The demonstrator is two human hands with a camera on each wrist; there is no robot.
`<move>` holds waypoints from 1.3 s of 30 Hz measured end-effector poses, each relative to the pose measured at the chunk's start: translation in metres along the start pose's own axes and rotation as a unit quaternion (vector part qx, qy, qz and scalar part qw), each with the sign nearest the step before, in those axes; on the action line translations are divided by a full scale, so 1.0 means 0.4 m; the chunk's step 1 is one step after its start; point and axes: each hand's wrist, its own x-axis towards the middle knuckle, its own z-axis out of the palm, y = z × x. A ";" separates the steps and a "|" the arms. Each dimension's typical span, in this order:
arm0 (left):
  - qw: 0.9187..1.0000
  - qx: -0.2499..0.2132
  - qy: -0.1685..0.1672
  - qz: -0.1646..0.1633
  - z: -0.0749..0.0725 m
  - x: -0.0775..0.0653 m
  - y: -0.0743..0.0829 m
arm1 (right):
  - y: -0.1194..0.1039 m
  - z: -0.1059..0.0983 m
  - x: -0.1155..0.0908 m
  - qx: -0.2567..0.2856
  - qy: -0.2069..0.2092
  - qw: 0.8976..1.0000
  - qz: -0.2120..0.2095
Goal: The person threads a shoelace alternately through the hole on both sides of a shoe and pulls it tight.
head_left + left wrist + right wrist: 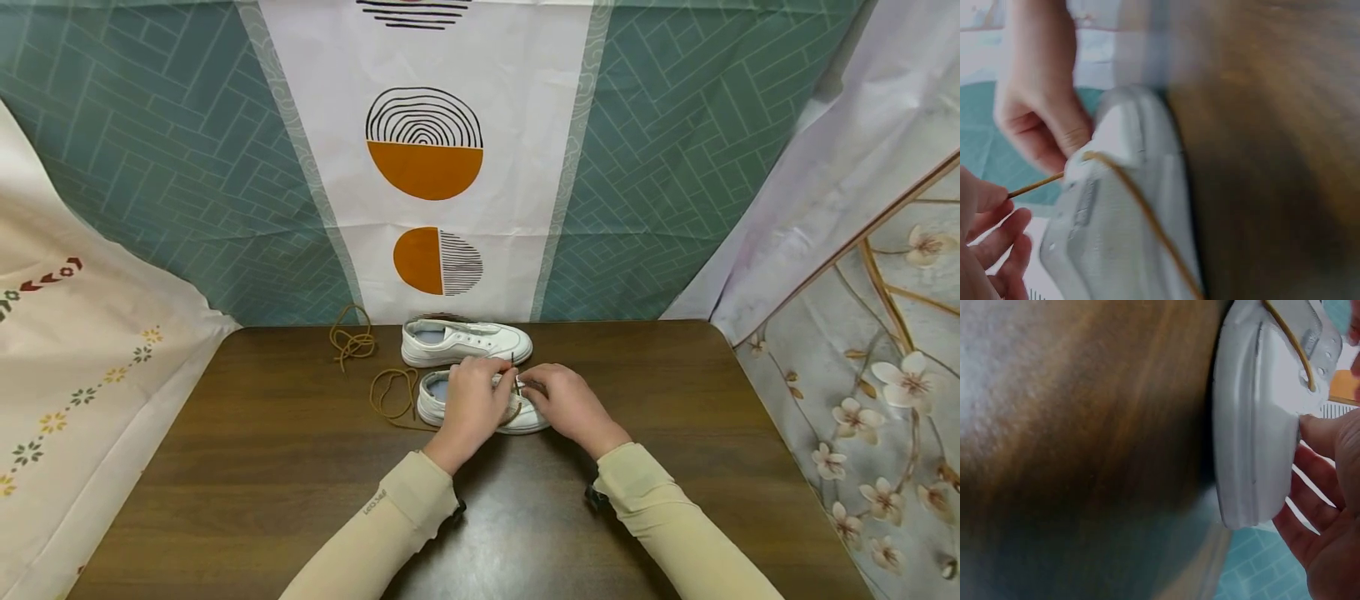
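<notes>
A white sneaker (528, 421) lies on the table with its toe to the right. A brown shoelace (1147, 212) passes through an eyelet near the toe end of the opening. One part runs down the shoe's near side, and the other is drawn taut to my left hand (472, 402), whose thumb and index finger pinch it above the shoe. My right hand (570, 406) holds the front of the sneaker, thumb on the upper and fingers along the far side, as the right wrist view shows. The left wrist view is somewhat blurred.
Behind stands a second white sneaker (468, 343), with no lace visible in its eyelets. Another brown shoelace (352, 343) lies bunched at the back left of the wooden table (262, 467). Loops of the threaded lace lie left of the near shoe. A patterned curtain (637, 208) hangs behind.
</notes>
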 end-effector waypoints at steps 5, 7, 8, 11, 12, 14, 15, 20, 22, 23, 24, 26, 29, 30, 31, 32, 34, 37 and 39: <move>0.985 -0.157 0.029 -0.058 -0.036 0.034 -0.001 | 0.004 0.010 0.002 -0.002 0.009 1.000 0.000; 0.964 -0.245 0.038 -0.092 -0.053 0.048 -0.002 | 0.005 0.012 0.004 -0.002 0.012 1.000 0.003; 0.952 -0.282 0.048 -0.108 -0.062 0.056 -0.001 | 0.005 0.012 0.005 -0.003 0.012 1.000 0.005; 0.914 -0.374 0.087 -0.129 -0.089 0.075 -0.001 | 0.007 0.015 0.006 -0.009 0.015 1.000 0.011; 0.906 -0.389 0.101 -0.130 -0.097 0.081 -0.001 | 0.008 0.015 0.007 -0.012 0.018 1.000 0.010; 0.906 -0.384 0.125 -0.129 -0.107 0.088 -0.002 | 0.011 0.017 0.007 -0.019 0.022 1.000 0.005; 0.908 -0.376 0.130 -0.128 -0.108 0.089 -0.004 | 0.012 0.018 0.007 -0.021 0.024 0.999 0.000; 0.942 -0.296 0.089 -0.131 -0.078 0.068 -0.011 | 0.014 0.017 0.010 -0.031 0.033 0.999 -0.024; 0.957 -0.253 0.056 -0.130 -0.058 0.054 -0.013 | 0.013 0.016 0.011 -0.034 0.034 0.999 -0.022; 0.964 -0.232 0.039 -0.128 -0.047 0.046 -0.013 | 0.013 0.015 0.013 -0.034 0.033 0.999 -0.020; 0.970 -0.208 0.021 -0.125 -0.036 0.039 -0.013 | 0.012 0.015 0.014 -0.033 0.030 0.999 -0.015; 0.981 -0.156 -0.013 -0.114 -0.018 0.024 -0.014 | 0.011 0.014 0.017 -0.027 0.023 0.999 -0.004; 0.991 -0.091 -0.055 -0.082 0.003 0.007 -0.015 | 0.010 0.013 0.022 -0.016 0.010 1.000 0.021; 0.993 -0.068 -0.061 -0.070 0.007 0.004 -0.015 | 0.010 0.013 0.024 -0.012 0.008 1.000 0.027; 0.995 -0.046 -0.064 -0.057 0.011 0.001 -0.017 | 0.009 0.012 0.026 -0.009 0.006 0.999 0.035; 0.997 -0.025 -0.065 -0.044 0.014 0.000 -0.017 | 0.009 0.012 0.028 -0.008 0.004 0.999 0.042; 0.998 0.012 -0.063 -0.021 0.019 -0.002 -0.020 | 0.008 0.012 0.033 -0.005 0.001 0.999 0.051; 0.996 0.056 -0.063 0.003 0.024 -0.005 -0.024 | 0.006 0.014 0.039 -0.008 -0.006 0.998 0.061; 0.995 0.079 -0.065 0.008 0.027 -0.009 -0.026 | 0.005 0.015 0.042 -0.010 -0.011 0.998 0.066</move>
